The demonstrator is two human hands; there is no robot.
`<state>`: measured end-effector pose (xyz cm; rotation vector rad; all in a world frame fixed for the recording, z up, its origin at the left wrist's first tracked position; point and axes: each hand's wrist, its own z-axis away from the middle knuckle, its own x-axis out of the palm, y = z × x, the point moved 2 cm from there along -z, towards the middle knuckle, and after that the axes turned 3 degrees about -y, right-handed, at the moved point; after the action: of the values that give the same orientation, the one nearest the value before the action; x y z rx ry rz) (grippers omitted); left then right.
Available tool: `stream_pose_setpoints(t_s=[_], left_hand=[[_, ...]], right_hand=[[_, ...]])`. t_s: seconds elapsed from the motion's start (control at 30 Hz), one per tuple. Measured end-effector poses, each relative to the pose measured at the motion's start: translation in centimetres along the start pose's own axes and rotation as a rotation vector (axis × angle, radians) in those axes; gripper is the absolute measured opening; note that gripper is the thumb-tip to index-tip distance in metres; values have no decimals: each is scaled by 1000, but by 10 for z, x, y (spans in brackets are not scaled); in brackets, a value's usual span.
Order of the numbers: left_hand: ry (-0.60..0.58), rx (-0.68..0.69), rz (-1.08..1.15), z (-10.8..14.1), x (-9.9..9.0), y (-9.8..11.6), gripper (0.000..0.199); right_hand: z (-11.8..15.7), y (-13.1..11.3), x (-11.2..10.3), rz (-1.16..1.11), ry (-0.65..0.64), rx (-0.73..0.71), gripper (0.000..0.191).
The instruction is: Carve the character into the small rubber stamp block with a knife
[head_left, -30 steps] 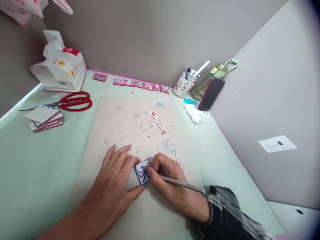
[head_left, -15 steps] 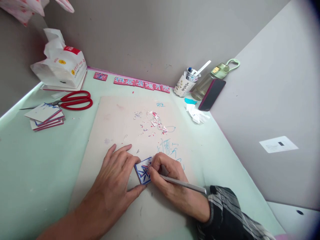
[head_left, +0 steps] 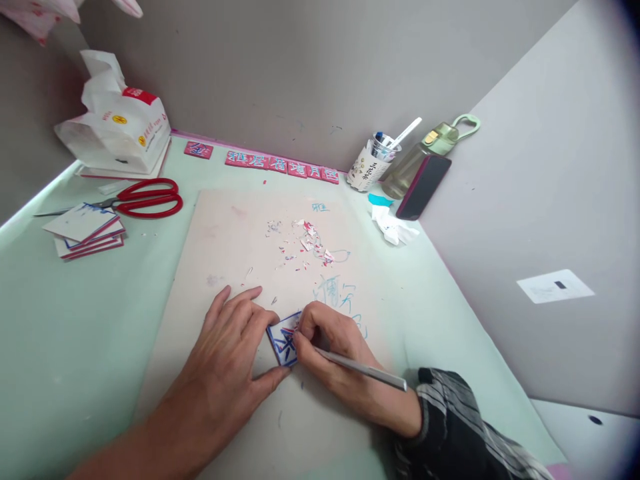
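A small white tile (head_left: 280, 343) with blue edges and a blue-drawn character lies on the beige board, red showing where its surface is cut. My left hand (head_left: 233, 343) steadies it, index finger at its upper left corner and thumb at its lower edge, the other fingers resting on the board. Over the tile's right side, my right hand (head_left: 333, 347) grips a slim silver craft knife (head_left: 367, 369) like a pen. Its tip is hidden behind the fingers.
Shavings (head_left: 310, 240) lie on the board (head_left: 200, 247). Red-handled scissors (head_left: 150, 198) and stacked tiles (head_left: 85, 227) are at left, beside a tissue pack (head_left: 130, 127). Finished red tiles (head_left: 283, 165) line the wall. A pen cup (head_left: 370, 163), bottle (head_left: 413, 163), phone (head_left: 425, 187) and crumpled tissue (head_left: 393, 227) stand right.
The view has shifted slightly. My right hand and the knife have moved a little over the tile, while my left hand keeps its hold.
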<state>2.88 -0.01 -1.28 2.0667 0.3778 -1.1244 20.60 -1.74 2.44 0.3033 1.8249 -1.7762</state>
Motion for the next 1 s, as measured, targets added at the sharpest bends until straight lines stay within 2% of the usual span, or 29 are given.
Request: stream_pose_setpoints(t_s=[0.13,0.43,1.0], left_hand=[[2,-6,-7,0,0,0,44],[7,-14,-9,1,0,1,39],[19,-13,-8,0,-1,0,35]], right_hand=[[-2,-4,-5,50,-73,-41,22],[-3,-6,-8,68,-133,-43,24],[-2,-1,-10,30,-158,9,24]])
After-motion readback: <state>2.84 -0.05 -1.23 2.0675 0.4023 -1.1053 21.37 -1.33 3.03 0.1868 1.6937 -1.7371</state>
